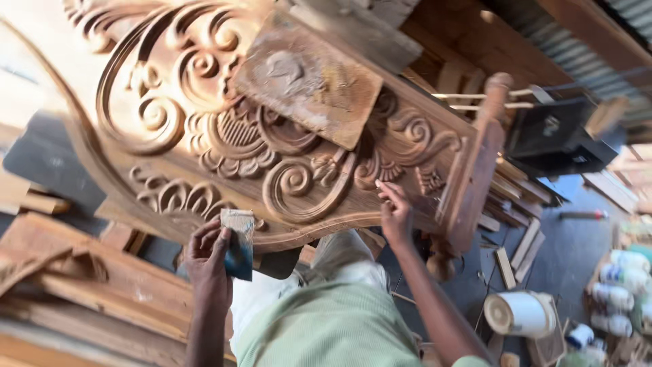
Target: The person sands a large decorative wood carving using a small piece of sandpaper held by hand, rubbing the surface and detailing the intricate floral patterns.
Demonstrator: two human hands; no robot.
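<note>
The left hand (207, 255) was closed on a folded sheet of sandpaper (238, 243); its fingers (204, 238) wrapped one edge, with the thumb pressed against the face of the sheet. The sandpaper stood upright, its upper end just below the lower edge of the carved panel (224, 136). The right hand (395, 214) was raised to the panel, its fingers (388, 192) loosely curled and holding nothing; the fingertips touched the carving beside a large scroll (299, 187). Whether they pressed or merely rested could not be told.

The panel lay tilted above both hands and filled most of the view, worked with scrolls, leaf forms and a shell-like fan. A flat, dusty board (309, 85) lay on the carving, well above the right fingers. A turned post (475, 163) ran along the panel's end, just outward of the right hand. Planks (75, 285) were stacked outward of the left hand. On the floor below the right forearm stood a white bucket (521, 312), with pale bottles (621, 285) further out. A dark box (553, 136) sat beyond the post.
</note>
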